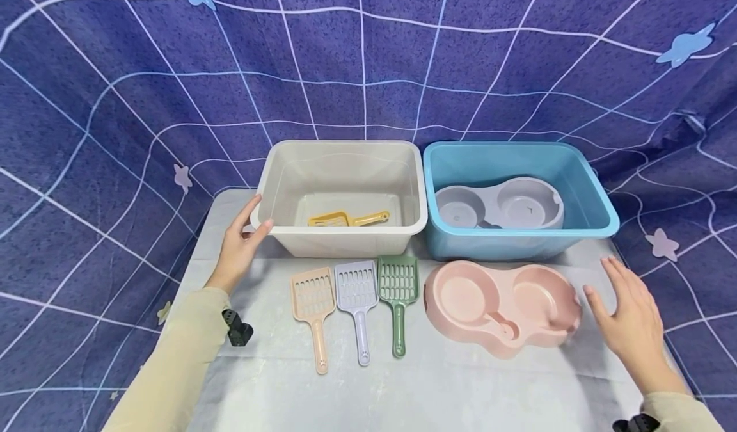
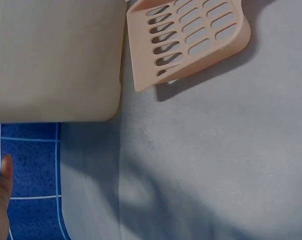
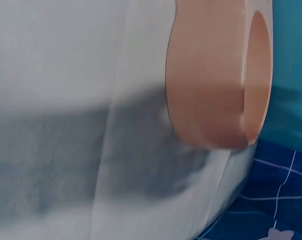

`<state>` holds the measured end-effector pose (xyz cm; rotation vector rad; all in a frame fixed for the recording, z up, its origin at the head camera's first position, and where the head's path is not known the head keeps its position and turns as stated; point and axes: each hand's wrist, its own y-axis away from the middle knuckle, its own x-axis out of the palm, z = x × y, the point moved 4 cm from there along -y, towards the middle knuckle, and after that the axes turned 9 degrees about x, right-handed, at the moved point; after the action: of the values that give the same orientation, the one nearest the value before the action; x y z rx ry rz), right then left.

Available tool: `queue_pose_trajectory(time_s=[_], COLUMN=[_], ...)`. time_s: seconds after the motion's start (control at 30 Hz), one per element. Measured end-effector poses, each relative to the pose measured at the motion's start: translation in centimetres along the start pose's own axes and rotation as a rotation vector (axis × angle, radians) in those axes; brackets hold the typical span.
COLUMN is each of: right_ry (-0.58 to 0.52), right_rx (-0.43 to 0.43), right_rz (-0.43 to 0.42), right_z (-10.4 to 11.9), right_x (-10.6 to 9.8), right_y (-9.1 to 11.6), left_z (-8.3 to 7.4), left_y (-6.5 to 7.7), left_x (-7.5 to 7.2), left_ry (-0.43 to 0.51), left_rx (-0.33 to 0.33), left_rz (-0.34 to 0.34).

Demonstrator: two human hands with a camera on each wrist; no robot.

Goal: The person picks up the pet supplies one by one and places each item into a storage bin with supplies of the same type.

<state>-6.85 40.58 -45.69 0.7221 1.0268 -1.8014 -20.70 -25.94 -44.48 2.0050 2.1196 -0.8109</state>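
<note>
My left hand [image 1: 240, 246] is at the left rim of a beige bin [image 1: 345, 245], fingers fairly straight and thumb apart; whether it touches the rim is hard to tell. Inside that bin lies a yellow litter scoop [image 1: 368, 219]. A blue bin [image 1: 518, 245] stands beside it, with a grey double pet bowl [image 1: 489, 195] inside. My right hand [image 1: 633, 317] hovers with spread fingers to the right of a pink double pet bowl [image 1: 501, 304], apart from it. In the left wrist view only part of the left hand [image 2: 0, 200] shows, near the beige bin's corner.
In front of the beige bin lie a peach litter scoop [image 1: 313, 297], a lilac litter scoop [image 1: 357, 291] and a green litter scoop [image 1: 398, 285], side by side. A pale cloth covers the table [image 1: 345, 400]. Behind hangs a blue curtain [image 1: 368, 54] with grid lines and stars.
</note>
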Motion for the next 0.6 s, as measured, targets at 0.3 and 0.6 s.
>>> queue_pose_trajectory(time_s=[0.3,0.6], right_ry=[-0.08,-0.253], right_rx=[-0.096,-0.151], right_rz=[-0.051,-0.093], right_z=[2.3,5.7], right_x=[0.6,1.5], right_y=[0.6,1.5], left_z=[0.0,-0.1], left_y=[0.1,0.1], left_x=[0.1,0.0], left_ry=[-0.049,-0.031], left_rx=[0.008,0.016], left_rz=[0.027,-0.006])
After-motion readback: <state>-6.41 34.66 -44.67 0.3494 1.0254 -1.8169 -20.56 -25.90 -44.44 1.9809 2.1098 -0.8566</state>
